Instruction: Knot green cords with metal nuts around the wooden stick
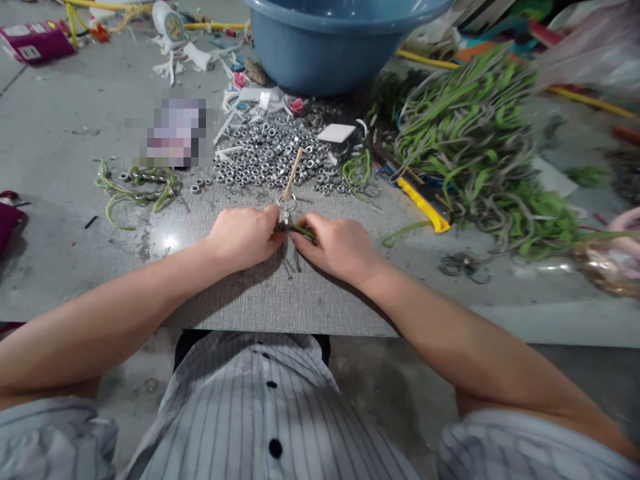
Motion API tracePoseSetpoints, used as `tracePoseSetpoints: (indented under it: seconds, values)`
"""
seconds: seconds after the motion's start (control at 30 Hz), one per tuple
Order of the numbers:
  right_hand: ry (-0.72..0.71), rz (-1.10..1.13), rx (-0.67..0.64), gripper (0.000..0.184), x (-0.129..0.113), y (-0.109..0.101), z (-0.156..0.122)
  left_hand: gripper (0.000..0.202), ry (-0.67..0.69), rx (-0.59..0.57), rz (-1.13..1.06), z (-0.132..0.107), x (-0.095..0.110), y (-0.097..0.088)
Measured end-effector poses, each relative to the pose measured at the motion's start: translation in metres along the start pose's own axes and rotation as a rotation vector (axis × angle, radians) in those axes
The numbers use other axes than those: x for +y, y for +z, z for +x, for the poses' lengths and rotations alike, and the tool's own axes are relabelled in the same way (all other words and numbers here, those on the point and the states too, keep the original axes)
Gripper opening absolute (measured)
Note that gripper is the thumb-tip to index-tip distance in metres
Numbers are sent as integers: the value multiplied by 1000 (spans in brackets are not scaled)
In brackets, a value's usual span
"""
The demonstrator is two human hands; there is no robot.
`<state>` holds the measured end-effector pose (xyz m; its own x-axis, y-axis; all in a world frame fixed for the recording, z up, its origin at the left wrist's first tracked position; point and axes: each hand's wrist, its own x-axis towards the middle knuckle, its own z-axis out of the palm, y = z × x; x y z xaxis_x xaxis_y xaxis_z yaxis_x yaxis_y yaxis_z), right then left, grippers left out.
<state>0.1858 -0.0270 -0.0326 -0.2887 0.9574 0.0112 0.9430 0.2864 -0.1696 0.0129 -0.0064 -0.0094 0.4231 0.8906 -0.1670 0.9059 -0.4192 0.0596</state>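
My left hand (pixel 246 233) and my right hand (pixel 337 245) meet near the table's front edge, fingers pinched. Between them runs a short green cord (pixel 306 233), one end in each hand's fingers. At the middle of the cord sits a small shiny metal piece, too small to name. Just beyond the fingertips a thin metal ring (pixel 287 202) lies by the lower end of a thin wooden stick (pixel 294 172). Behind the stick spreads a pile of metal hex nuts (pixel 260 150). A finished-looking bundle of green cord with nuts (pixel 143 187) lies to the left.
A blue basin (pixel 320 50) stands behind the nuts. On the right are a heap of green and grey cords (pixel 470 140), a yellow utility knife (pixel 425 203) and loose wire rings (pixel 464 265). A blurred-out flat object (pixel 175 133) and a purple packet (pixel 37 43) lie left.
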Motion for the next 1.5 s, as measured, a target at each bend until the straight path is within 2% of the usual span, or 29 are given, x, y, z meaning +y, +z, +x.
tracePoseSetpoints:
  seconds: [0.27,0.57,0.73,0.83,0.93,1.07,1.27,1.5]
  values:
    - [-3,28,-70,20,1,-5,0,30,21,-55,-45,5,-4,-4]
    - [-62,114,-238,14,4,-20,2,25,187,-194,-19,2,-4,-20]
    - [-82,126,-265,12,2,-23,1,26,241,-234,-13,2,-6,-22]
    - [-55,85,-204,19,1,-20,-1,27,218,-198,-20,0,-5,-21]
    - [-8,48,-100,32,3,-13,-1,41,153,-138,-48,-3,-4,-19]
    - [-17,72,5,30,10,-3,1,37,98,-84,-20,-3,-5,-13]
    - [-191,117,115,25,13,2,3,29,148,82,-9,1,-8,-4]
    - [-177,88,123,25,11,3,4,24,226,144,11,4,-6,4]
